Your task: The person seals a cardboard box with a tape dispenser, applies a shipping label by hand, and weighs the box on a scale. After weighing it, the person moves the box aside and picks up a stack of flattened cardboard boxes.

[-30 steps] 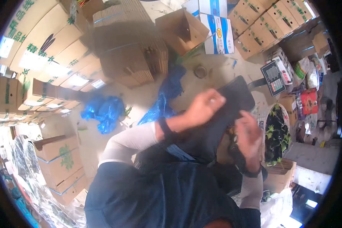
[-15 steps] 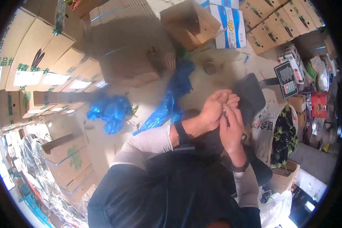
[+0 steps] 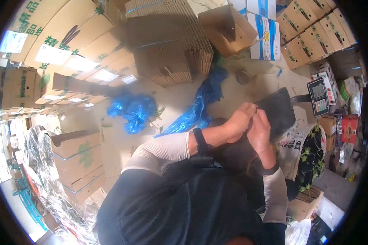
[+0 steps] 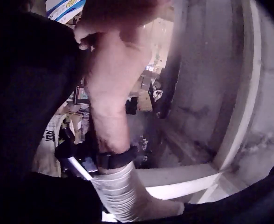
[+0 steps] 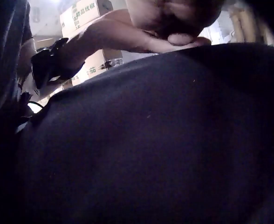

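Observation:
In the head view my left hand (image 3: 238,123) and right hand (image 3: 259,132) meet in front of my body, fingertips against each other. From the right wrist, the left hand (image 5: 123,35) reaches in from the left, with the right hand (image 5: 174,14) over its fingers. The left wrist view has the right hand (image 4: 116,70) rising from a strapped wrist. Whether anything small sits between the fingers, I cannot tell. Just beyond the hands is the black platform (image 3: 279,113) of a scale, its keypad display (image 3: 318,97) to the right.
An open sack of dark eggplants (image 3: 310,161) stands at the right. Blue plastic bags (image 3: 133,112) and a tape roll (image 3: 244,77) lie on the floor. Flattened cardboard (image 3: 167,45) is stacked ahead beside an open box (image 3: 227,30). Printed cartons (image 3: 69,45) line the left.
The hands were apart a second ago. Half a second ago the right fingers reached the upturned left hand; now the hands are closer together. The head view has shifted.

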The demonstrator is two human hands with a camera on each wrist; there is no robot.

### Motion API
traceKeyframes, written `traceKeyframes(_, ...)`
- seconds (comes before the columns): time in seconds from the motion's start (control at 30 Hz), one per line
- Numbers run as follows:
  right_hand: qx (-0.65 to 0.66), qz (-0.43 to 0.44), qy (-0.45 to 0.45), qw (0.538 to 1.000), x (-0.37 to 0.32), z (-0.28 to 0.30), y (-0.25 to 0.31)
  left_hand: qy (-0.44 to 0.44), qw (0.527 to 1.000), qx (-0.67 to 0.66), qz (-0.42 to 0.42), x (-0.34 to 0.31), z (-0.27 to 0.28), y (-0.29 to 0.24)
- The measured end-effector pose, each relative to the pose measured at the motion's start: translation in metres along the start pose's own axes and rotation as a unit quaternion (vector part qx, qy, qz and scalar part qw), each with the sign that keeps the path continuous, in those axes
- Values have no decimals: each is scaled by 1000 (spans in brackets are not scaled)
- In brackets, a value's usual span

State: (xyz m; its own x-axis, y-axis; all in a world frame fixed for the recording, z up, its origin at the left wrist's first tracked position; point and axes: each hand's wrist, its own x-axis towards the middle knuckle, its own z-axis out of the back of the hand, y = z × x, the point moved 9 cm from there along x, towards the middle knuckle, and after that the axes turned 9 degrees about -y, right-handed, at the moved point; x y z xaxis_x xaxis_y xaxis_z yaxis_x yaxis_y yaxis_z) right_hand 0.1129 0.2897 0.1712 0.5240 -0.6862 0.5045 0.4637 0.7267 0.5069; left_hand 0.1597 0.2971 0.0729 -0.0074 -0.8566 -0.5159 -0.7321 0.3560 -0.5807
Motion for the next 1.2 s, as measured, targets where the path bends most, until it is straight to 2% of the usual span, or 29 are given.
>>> traceKeyframes(0.03,5,3,-3,1000,0,0,2,-18,997,69,-41,-2,4,-3)
traceKeyframes(0.07,75,-174,-5,982,-7,-1,-28,-4,982,146,-123,-12,4,-9)
traceKeyframes(0.1,143,-344,-4,928,-22,-7,-54,9,954,222,-202,-24,3,-15)
traceKeyframes(0.13,265,-440,-28,857,-25,-9,-60,40,941,269,-199,-34,-1,-21)
traceKeyframes(0.17,322,-469,-40,822,-27,-10,-63,36,940,273,-199,-35,4,-24)
traceKeyframes(0.2,358,-489,-37,795,-31,-13,-64,62,882,354,-306,-42,-3,-38)
traceKeyframes(0.23,391,-508,-34,767,-35,-15,-66,87,803,426,-407,-52,-12,-47)
traceKeyframes(0.27,394,-506,-33,767,-37,-14,-68,92,770,442,-450,-56,-13,-52)
traceKeyframes(0.33,490,-519,-8,700,-42,-23,-61,89,761,458,-451,-57,-11,-54)
traceKeyframes(0.37,493,-516,-5,700,-39,-23,-56,88,754,472,-448,-57,-10,-55)
traceKeyframes(0.43,437,-491,-16,753,-31,-16,-42,59,752,490,-437,-58,-7,-62)
traceKeyframes(0.5,352,-431,11,831,-27,-11,-30,34,747,506,-429,-58,-6,-69)
traceKeyframes(0.53,309,-375,0,874,-24,-4,-25,31,726,531,-437,-61,-7,-71)
traceKeyframes(0.57,310,-374,-4,874,-26,1,-24,29,704,554,-443,-63,-9,-71)
traceKeyframes(0.6,251,-348,31,903,-25,6,-19,30,702,556,-444,-64,-10,-71)
traceKeyframes(0.63,191,-320,67,926,-24,10,-15,29,702,562,-437,-63,-10,-71)
traceKeyframes(0.67,215,-365,77,903,-31,11,-19,28,701,569,-429,-61,-10,-71)
traceKeyframes(0.7,215,-364,73,903,-36,17,-21,29,700,575,-422,-59,-11,-70)
traceKeyframes(0.77,213,-341,73,913,-45,32,-20,-34,720,562,-406,-46,3,-76)
traceKeyframes(0.8,215,-323,71,919,-48,44,-18,-6,748,550,-372,-31,14,-72)
traceKeyframes(0.83,211,-327,66,919,-57,54,-24,5,734,556,-390,-28,17,-76)
traceKeyframes(0.9,196,-361,63,909,-83,74,-44,33,826,509,-241,-6,39,-65)
traceKeyframes(0.97,167,-385,54,906,-113,92,-70,33,881,436,-180,3,52,-61)
traceKeyframes(1.0,149,-430,53,889,-131,100,-83,48,917,364,-156,16,62,-52)
traceKeyframes(1.03,131,-473,49,870,-149,108,-97,21,941,317,-117,28,74,-44)
traceKeyframes(1.13,91,-510,42,854,-193,117,-122,8,945,320,-72,52,81,-27)
traceKeyframes(1.17,71,-529,47,844,-206,117,-129,-50,948,308,-65,62,92,-22)
traceKeyframes(1.2,57,-504,60,860,-219,114,-140,-109,948,295,-58,71,103,-17)
